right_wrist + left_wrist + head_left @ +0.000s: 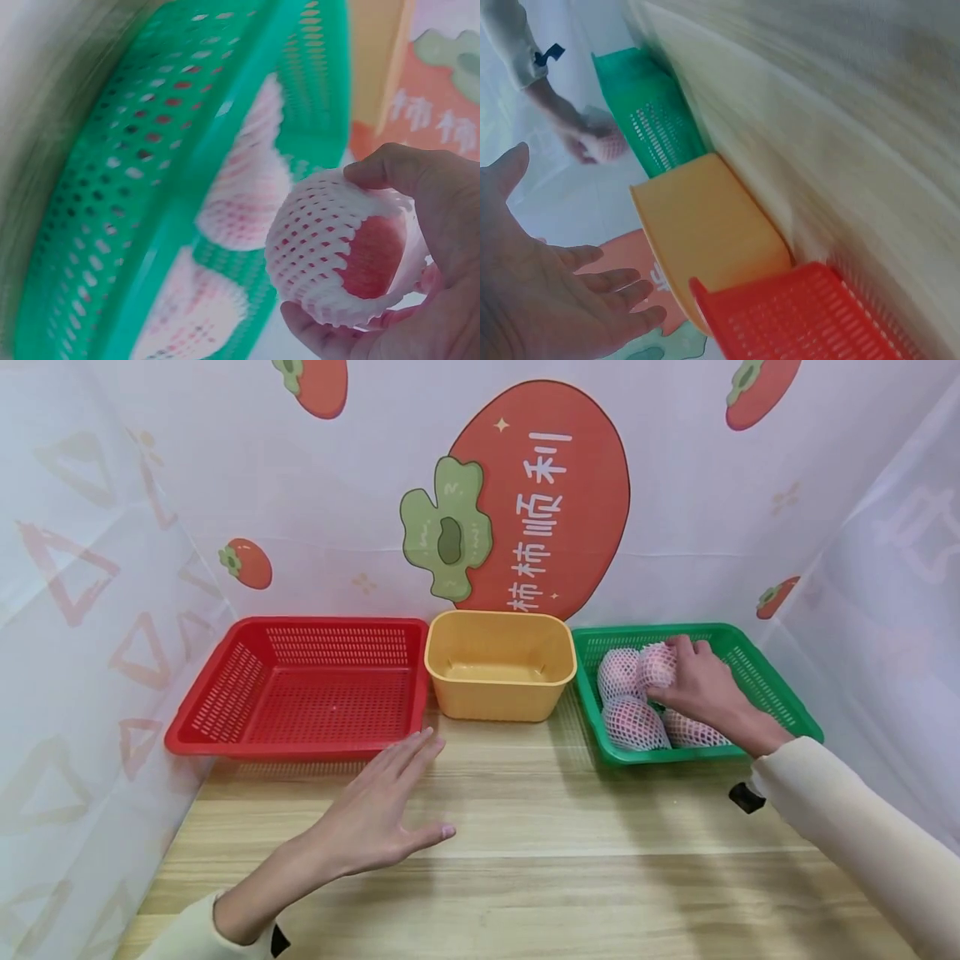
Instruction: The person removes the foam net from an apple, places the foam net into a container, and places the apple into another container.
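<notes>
My right hand (701, 685) grips an apple (337, 247) in a white foam net, its red skin showing through the net's open end. It holds the apple above the green basket (780, 702), clear of the rim in the right wrist view. Other netted fruits lie in that basket: one at the back left (619, 674), one at the front left (634, 724) and one partly hidden under my right hand (692, 730). My left hand (375, 814) hovers over the table near the red basket's front corner, fingers extended and thumb spread, holding nothing.
A red perforated basket (300, 749) with nothing in it stands at the left. Between the two baskets sits a yellow bin (498, 700), bare inside. All three stand on a wooden table (525, 860) before a printed white cloth (360, 485), with cloth on both sides.
</notes>
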`<state>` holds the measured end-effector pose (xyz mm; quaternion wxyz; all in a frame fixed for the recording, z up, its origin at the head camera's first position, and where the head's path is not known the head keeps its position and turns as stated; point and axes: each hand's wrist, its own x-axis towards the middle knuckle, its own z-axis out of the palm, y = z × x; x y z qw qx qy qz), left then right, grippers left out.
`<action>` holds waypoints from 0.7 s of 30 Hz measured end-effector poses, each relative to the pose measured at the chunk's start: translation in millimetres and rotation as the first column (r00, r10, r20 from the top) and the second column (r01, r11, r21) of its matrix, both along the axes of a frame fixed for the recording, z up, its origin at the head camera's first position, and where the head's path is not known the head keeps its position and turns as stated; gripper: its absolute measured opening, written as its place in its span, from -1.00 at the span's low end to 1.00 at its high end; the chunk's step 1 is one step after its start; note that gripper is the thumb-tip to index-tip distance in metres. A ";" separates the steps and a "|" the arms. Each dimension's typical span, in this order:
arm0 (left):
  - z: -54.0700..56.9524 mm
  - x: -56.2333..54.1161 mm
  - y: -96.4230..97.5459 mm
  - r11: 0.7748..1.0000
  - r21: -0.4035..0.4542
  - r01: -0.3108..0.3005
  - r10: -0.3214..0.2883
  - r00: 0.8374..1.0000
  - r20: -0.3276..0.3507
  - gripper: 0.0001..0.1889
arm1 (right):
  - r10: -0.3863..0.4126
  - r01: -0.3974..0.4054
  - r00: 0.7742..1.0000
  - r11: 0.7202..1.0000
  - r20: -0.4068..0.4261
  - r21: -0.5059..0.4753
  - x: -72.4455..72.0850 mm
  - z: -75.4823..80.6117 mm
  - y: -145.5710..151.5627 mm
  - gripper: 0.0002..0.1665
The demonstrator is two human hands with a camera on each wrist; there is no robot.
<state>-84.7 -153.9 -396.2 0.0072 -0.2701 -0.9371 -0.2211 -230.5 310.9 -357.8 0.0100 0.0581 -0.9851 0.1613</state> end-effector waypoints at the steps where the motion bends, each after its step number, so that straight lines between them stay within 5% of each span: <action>1: -1.4 0.7 1.3 1.000 0.011 0.004 -0.004 1.000 0.004 0.08 | 0.008 -0.008 1.000 1.000 -0.011 -0.007 2.3 3.6 -2.6 0.08; 6: -9.6 3.1 6.0 0.998 0.056 -0.009 0.004 0.996 0.091 0.04 | 0.051 -0.054 0.997 0.998 -0.063 -0.039 15.6 19.3 -19.5 0.08; 12: -18.6 4.3 7.3 0.989 0.145 -0.021 -0.016 0.968 0.249 -0.01 | 0.165 -0.171 0.975 0.985 -0.152 -0.025 31.7 26.3 -42.4 0.03; 21: -32.9 0.8 9.6 0.956 0.294 0.015 -0.115 0.939 0.325 -0.13 | 0.298 -0.305 0.932 0.952 -0.208 0.000 55.3 21.1 -74.9 0.01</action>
